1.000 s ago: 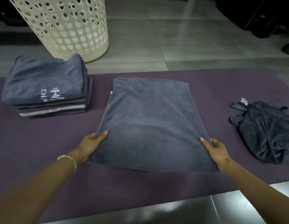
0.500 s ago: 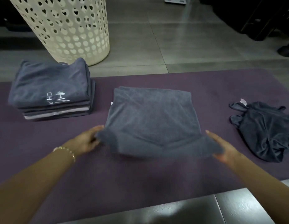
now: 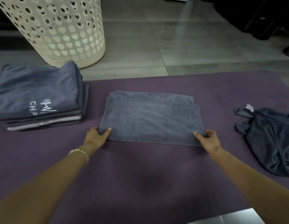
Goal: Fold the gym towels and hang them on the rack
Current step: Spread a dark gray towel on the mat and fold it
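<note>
A grey-blue towel (image 3: pixel 151 117) lies folded into a wide rectangle in the middle of the purple mat (image 3: pixel 140 172). My left hand (image 3: pixel 97 136) pinches its near left corner, thumb on top. My right hand (image 3: pixel 208 140) pinches its near right corner the same way. A stack of several folded towels (image 3: pixel 38 97) with white lettering sits on the mat at the left. A crumpled dark towel (image 3: pixel 269 139) with a small pale tag lies at the right. No rack is in view.
A cream laundry basket (image 3: pixel 59 29) with heart-shaped holes stands on the grey tiled floor (image 3: pixel 172 46) behind the stack. Dark furniture (image 3: pixel 266 18) fills the far right corner. The mat's near edge meets tile at bottom right.
Both hands lifted the towel's near edge and carried it toward the far edge, folding the towel in half. The hands now hold the corners of the new near fold.
</note>
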A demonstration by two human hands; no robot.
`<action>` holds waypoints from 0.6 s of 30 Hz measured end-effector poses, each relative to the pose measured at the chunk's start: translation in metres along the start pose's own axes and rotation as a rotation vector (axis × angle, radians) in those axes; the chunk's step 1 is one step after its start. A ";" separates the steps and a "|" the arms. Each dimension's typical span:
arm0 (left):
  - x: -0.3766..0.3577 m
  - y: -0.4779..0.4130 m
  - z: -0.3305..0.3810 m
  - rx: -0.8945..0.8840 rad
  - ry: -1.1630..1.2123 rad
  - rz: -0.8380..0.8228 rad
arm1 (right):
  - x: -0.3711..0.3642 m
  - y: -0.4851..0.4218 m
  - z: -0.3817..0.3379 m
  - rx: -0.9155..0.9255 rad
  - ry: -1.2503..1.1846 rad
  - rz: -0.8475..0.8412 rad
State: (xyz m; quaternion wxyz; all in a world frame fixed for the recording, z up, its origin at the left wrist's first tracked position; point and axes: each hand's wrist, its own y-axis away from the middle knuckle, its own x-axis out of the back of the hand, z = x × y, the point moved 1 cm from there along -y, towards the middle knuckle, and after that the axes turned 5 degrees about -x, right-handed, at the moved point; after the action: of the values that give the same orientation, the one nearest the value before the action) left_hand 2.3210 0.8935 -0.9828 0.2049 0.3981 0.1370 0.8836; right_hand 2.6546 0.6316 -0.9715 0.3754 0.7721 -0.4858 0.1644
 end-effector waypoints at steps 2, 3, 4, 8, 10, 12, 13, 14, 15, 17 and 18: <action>-0.001 -0.009 0.002 0.047 0.001 0.025 | 0.000 -0.008 -0.004 -0.020 0.070 -0.014; -0.001 -0.014 0.002 0.080 0.004 0.030 | 0.001 -0.011 -0.010 -0.025 0.103 -0.033; -0.001 -0.019 0.003 0.105 0.014 0.023 | 0.003 -0.012 -0.015 -0.039 0.145 -0.063; -0.008 -0.028 0.019 0.191 0.306 -0.072 | 0.008 -0.023 -0.027 -0.112 0.186 -0.180; -0.011 -0.026 0.030 0.141 0.330 -0.038 | 0.009 -0.022 -0.033 -0.144 0.106 -0.204; -0.007 -0.017 0.039 0.063 0.342 0.056 | 0.009 -0.020 -0.035 -0.135 0.022 -0.214; -0.004 -0.012 0.040 0.033 0.368 0.080 | 0.009 -0.015 -0.037 -0.107 -0.007 -0.207; -0.003 -0.008 0.037 0.013 0.400 0.091 | 0.009 -0.011 -0.036 -0.073 -0.038 -0.197; 0.000 -0.002 0.034 -0.007 0.421 0.095 | 0.010 -0.006 -0.035 -0.045 -0.065 -0.190; 0.003 0.011 0.023 -0.027 0.437 0.083 | 0.013 0.007 -0.028 0.000 -0.122 -0.179; 0.005 0.018 0.017 -0.027 0.445 0.067 | 0.015 0.014 -0.022 0.017 -0.142 -0.174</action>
State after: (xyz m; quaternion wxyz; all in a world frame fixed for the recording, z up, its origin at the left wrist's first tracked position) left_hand 2.3262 0.8813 -0.9617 0.1454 0.1952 0.1536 0.9577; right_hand 2.6521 0.6348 -0.9416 0.3463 0.8242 -0.4410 0.0802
